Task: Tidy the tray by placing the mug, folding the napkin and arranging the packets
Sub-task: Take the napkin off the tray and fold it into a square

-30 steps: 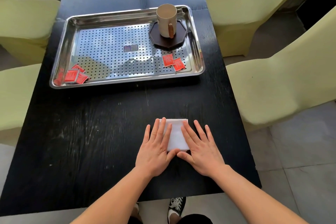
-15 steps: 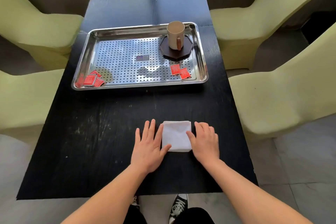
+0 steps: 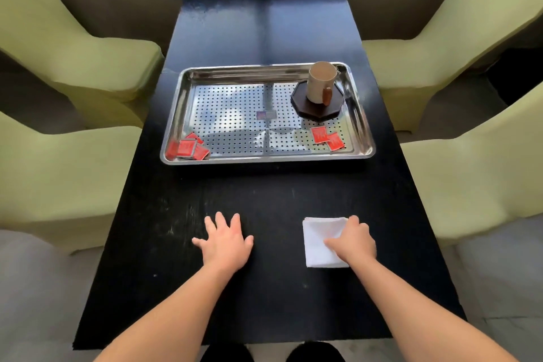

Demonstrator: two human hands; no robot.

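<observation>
Head view, the only one supplied: we look down a black table (image 3: 264, 194) with yellow-green covered chairs (image 3: 73, 156) on both sides. We note the left hand (image 3: 224, 239) lying palm down on the bare tabletop, fingers straight and spread, holding nothing. We find the right hand (image 3: 354, 239) on the folded white napkin (image 3: 316, 247), which lies flat on the table near the front edge, right of centre and well apart from the left hand. Its thumb presses the napkin's top face and its fingers curl over the napkin's far right corner, so the hand grips the cloth. The steel tray (image 3: 264, 157) sits farther back, across the middle of the table, with a perforated floor. The mug (image 3: 320, 82) stands upright in the tray's far right corner on a dark octagonal coaster (image 3: 316, 112), its brown handle turned toward us. Red packets (image 3: 188, 147) overlap in a loose cluster in the tray's near left corner; we cannot tell their exact count. Two more packets (image 3: 326, 137) lie near the near right corner, touching each other. A small label (image 3: 266, 114) marks the tray's centre.
</observation>
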